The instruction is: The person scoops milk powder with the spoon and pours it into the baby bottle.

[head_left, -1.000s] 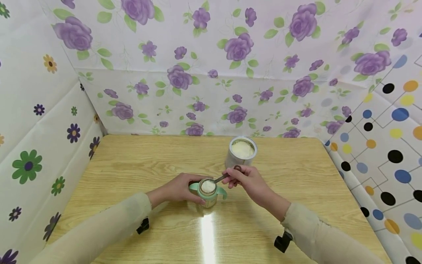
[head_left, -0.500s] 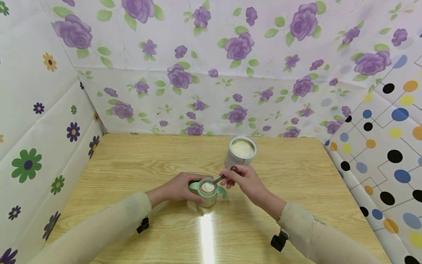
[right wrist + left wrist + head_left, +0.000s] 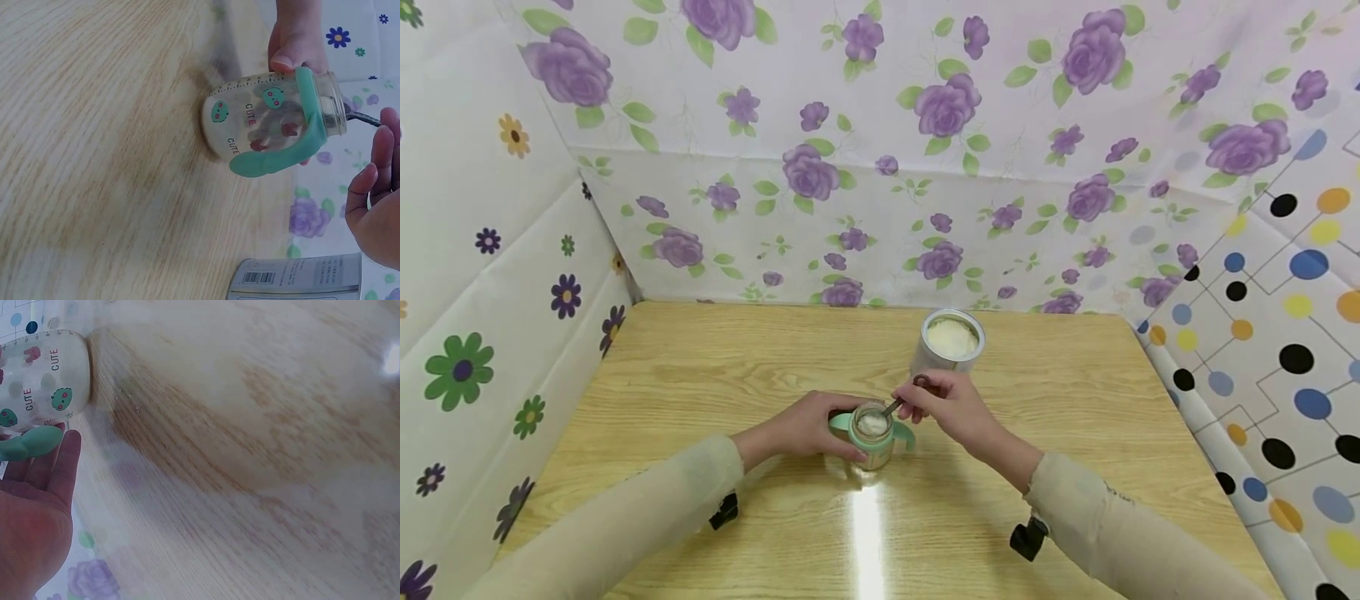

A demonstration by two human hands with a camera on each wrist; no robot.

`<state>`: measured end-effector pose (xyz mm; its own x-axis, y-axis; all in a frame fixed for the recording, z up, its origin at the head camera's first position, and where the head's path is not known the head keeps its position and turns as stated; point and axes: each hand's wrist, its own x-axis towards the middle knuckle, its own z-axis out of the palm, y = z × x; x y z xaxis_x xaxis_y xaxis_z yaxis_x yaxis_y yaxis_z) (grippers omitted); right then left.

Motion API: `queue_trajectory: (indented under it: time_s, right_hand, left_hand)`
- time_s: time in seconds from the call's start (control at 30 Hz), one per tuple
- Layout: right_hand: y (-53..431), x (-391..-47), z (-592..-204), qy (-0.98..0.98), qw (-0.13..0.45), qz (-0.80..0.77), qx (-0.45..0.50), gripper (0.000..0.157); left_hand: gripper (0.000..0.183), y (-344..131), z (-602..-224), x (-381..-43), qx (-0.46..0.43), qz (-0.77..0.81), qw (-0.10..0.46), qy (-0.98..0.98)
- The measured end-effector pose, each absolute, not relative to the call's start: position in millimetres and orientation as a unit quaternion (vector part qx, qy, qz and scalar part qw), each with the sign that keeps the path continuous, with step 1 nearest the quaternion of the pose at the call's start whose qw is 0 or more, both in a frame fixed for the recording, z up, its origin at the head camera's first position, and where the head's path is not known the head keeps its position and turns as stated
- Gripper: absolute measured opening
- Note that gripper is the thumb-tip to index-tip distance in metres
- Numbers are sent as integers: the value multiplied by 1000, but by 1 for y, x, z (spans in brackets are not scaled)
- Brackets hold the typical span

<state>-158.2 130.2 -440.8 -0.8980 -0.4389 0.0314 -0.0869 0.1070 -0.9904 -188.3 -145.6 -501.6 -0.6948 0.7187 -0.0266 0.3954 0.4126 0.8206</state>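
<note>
A clear baby bottle (image 3: 874,457) with a mint-green collar and two curved handles stands upright on the table, its wide mouth uncovered. My left hand (image 3: 812,425) grips it from the left, thumb in front. In my right hand (image 3: 951,408) the fingers and thumb pinch the handle of a dark metal spoon (image 3: 892,407), whose lower end slants down into the bottle mouth. White powder (image 3: 872,425) shows inside the mouth. In the right wrist view, the bottle (image 3: 256,119) bears "CUTE" prints and a scale, and the spoon (image 3: 362,117) enters its neck; the spoon's bowl cannot be made out.
Behind my right hand stands a silvery can (image 3: 927,360) without a lid, filled with pale yellow powder (image 3: 951,338). The wooden table (image 3: 737,350) is bounded by a flowered cloth (image 3: 880,225) at the back and patterned cloths at both sides.
My right hand has shifted slightly left, and the spoon has gone deeper into the bottle. The white powder at the mouth looks lower than before. My left hand keeps its grip on the bottle.
</note>
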Motion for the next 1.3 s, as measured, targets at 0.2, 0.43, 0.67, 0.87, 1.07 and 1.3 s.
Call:
queue_trajectory:
  time_s: [0.2, 0.43, 0.67, 0.87, 1.07, 1.3]
  right_hand:
    - [128, -161, -442, 753, 125, -610, -210, 23]
    - [125, -164, -441, 774, 108, -579, -234, 20]
    - [123, -163, -442, 780, 97, -569, -242, 19]
    - [121, -163, -442, 794, 82, -550, -244, 19]
    - [122, -162, -445, 809, 85, -530, -240, 20]
    - [127, -160, -450, 803, 73, -529, -265, 17]
  left_hand:
    - [77, -146, -502, -189, 340, 423, 196, 817]
    - [77, -147, -502, -188, 338, 427, 199, 815]
    - [79, -147, -502, -188, 334, 429, 203, 814]
    - [77, -147, -503, -189, 334, 430, 202, 814]
    - [77, -148, -504, -189, 336, 421, 199, 819]
    - [78, -148, -503, -189, 335, 417, 195, 822]
